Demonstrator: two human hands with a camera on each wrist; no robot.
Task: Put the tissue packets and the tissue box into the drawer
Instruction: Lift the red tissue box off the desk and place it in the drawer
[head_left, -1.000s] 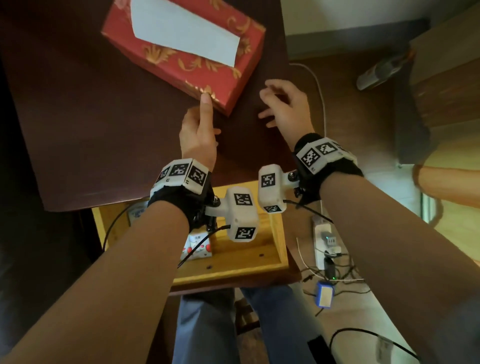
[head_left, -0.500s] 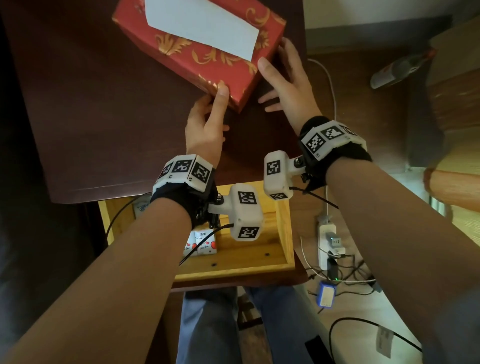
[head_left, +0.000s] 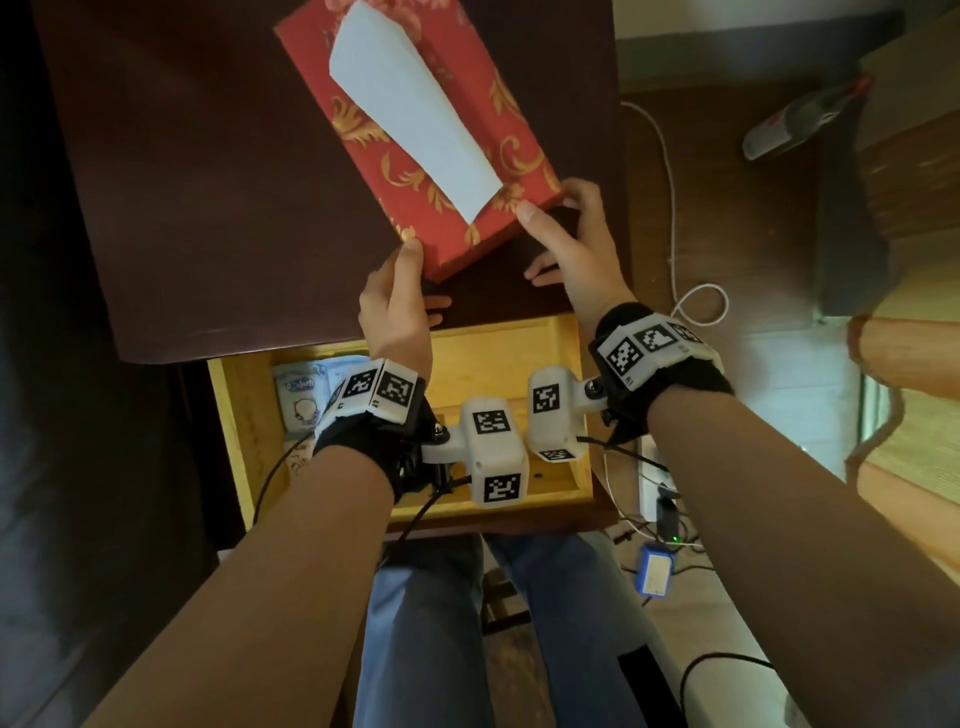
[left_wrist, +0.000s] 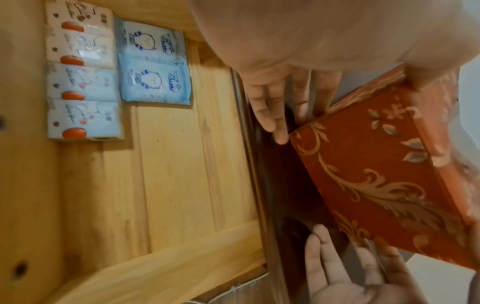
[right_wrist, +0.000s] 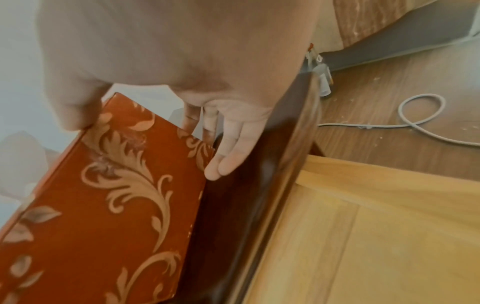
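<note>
Tissue packets (left_wrist: 116, 67) show fully only from the left wrist; both hands (head_left: 397, 306) (head_left: 571, 244) pinch the tissue box (head_left: 415, 130) above the dark table (head_left: 197, 208), wooden drawer (head_left: 566, 364) open

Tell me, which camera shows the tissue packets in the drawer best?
The left wrist view: the packets lie in plain sight in a corner of the drawer, four with orange spots beside two blue ones. The head view shows only a couple of packets, the left hand's wristband covering the rest. The right wrist view shows none.
</note>
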